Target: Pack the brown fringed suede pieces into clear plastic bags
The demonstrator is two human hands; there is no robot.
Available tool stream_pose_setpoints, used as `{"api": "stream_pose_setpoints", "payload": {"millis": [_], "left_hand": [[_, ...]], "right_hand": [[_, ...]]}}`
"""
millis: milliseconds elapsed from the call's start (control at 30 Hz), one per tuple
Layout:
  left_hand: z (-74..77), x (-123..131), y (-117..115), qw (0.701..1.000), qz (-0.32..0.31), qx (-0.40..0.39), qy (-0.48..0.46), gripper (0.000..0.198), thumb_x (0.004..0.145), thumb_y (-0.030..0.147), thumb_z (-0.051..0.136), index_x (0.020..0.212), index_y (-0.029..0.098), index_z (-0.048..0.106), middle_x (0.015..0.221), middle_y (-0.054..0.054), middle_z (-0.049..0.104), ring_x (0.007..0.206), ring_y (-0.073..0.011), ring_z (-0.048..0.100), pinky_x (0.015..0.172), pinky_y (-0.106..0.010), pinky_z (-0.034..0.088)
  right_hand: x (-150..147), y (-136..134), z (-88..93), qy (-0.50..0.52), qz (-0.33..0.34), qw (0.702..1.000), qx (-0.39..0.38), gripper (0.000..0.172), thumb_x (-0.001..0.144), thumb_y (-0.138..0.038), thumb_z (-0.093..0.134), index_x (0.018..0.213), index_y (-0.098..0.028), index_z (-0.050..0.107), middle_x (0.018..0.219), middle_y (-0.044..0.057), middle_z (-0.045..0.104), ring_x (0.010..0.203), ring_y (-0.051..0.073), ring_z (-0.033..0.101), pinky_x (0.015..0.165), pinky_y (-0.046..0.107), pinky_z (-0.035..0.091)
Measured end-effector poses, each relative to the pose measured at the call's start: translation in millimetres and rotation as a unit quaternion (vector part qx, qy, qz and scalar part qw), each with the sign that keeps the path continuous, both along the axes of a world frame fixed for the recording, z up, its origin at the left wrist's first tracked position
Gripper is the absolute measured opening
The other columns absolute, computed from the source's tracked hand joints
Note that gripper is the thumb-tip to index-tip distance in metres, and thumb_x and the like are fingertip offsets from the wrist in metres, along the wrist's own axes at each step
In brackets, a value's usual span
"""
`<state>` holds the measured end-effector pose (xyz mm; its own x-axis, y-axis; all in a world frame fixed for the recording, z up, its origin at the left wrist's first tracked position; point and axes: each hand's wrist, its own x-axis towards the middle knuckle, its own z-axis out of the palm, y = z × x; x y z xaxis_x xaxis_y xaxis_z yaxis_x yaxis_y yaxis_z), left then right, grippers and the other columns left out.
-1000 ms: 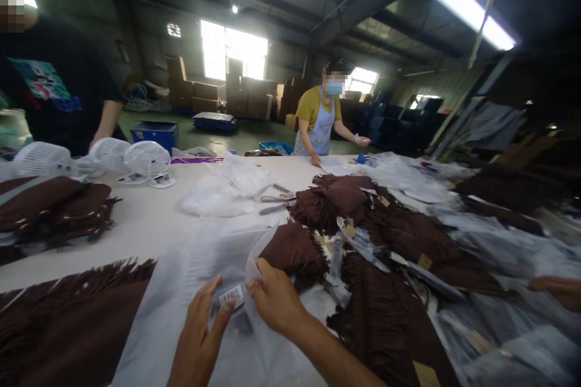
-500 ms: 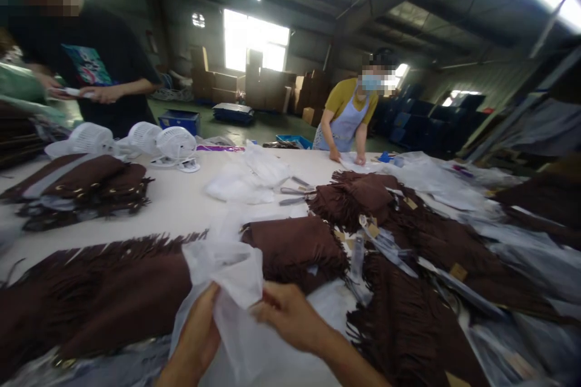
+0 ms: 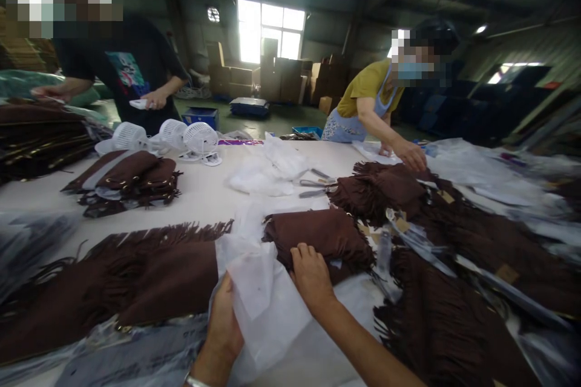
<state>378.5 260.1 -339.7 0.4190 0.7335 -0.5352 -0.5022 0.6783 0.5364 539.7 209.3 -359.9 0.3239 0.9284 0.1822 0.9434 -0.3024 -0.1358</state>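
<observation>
My left hand (image 3: 226, 323) grips the edge of a white tissue sheet (image 3: 263, 302) near the table's front edge. My right hand (image 3: 311, 275) rests with fingers stretched flat on a folded brown fringed garment (image 3: 324, 236) just beyond the sheet. A larger brown fringed garment (image 3: 136, 275) lies spread to the left, touching the sheet's left side.
More brown fringed garments (image 3: 436, 242) with tags and plastic bags cover the right side. A small folded pile (image 3: 129, 178) sits at left, white fans (image 3: 195, 140) behind it. Scissors (image 3: 315, 184) lie by crumpled tissue. One person in yellow (image 3: 372, 103) reaches onto the table; another in black (image 3: 131, 75) stands at left.
My right hand let go of the tissue sheet and moved forward onto the folded brown garment. My left hand kept hold of the sheet. The person in yellow leaned further over the table.
</observation>
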Motion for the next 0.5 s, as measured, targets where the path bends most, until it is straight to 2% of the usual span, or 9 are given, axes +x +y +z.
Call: {"api": "stream_pose_setpoints", "payload": {"millis": [100,200,267,400,500], "left_hand": [[-2.3,-1,-3,1.0,0.017,-0.021,0.005,0.037,0.089,0.029,0.052,0.12,0.012,0.063,0.095,-0.01,0.074,0.088,-0.0249,0.071,0.087,-0.039,0.058],[-9.1,-5,-2,0.999,0.012,-0.033,0.039,0.04,0.09,0.031,0.051,0.125,0.016,0.06,0.1,-0.008,0.074,0.096,-0.0256,0.07,0.092,-0.04,0.056],[-13.9,-8,0,0.998,-0.021,-0.031,0.055,0.047,0.088,0.04,0.052,0.129,0.019,0.058,0.105,-0.007,0.073,0.106,-0.028,0.066,0.097,-0.043,0.052],[-18.8,-11,3,0.995,-0.09,0.027,0.037,0.072,0.079,0.072,0.045,0.131,0.024,0.057,0.119,-0.006,0.068,0.128,-0.0326,0.049,0.11,-0.049,0.04],[-26.0,-5,4,0.981,-0.154,0.118,0.018,0.082,0.076,0.083,0.034,0.128,0.026,0.06,0.133,-0.004,0.058,0.138,-0.0304,0.036,0.119,-0.048,0.024]], "right_hand": [[3,4,2.9,0.023,-0.017,0.999,0.016,0.019,0.08,-0.005,0.049,0.093,-0.012,0.06,0.094,0.017,0.061,0.091,0.032,0.054,0.079,0.045,0.045],[12,4,9.5,0.043,-0.008,0.998,0.04,0.018,0.074,-0.006,0.054,0.089,-0.015,0.06,0.092,0.014,0.062,0.089,0.028,0.054,0.078,0.04,0.045],[23,1,15.3,0.072,-0.01,0.995,0.07,0.018,0.073,-0.008,0.056,0.087,-0.017,0.059,0.091,0.01,0.063,0.089,0.026,0.055,0.08,0.036,0.044],[57,-7,32.5,0.163,-0.042,0.974,0.154,0.017,0.073,-0.01,0.053,0.087,-0.019,0.058,0.089,0.004,0.064,0.088,0.02,0.057,0.08,0.03,0.043],[90,-13,47.8,0.248,-0.063,0.944,0.208,0.014,0.076,-0.017,0.052,0.086,-0.02,0.06,0.083,0.0,0.066,0.08,0.018,0.06,0.074,0.028,0.044]]}}
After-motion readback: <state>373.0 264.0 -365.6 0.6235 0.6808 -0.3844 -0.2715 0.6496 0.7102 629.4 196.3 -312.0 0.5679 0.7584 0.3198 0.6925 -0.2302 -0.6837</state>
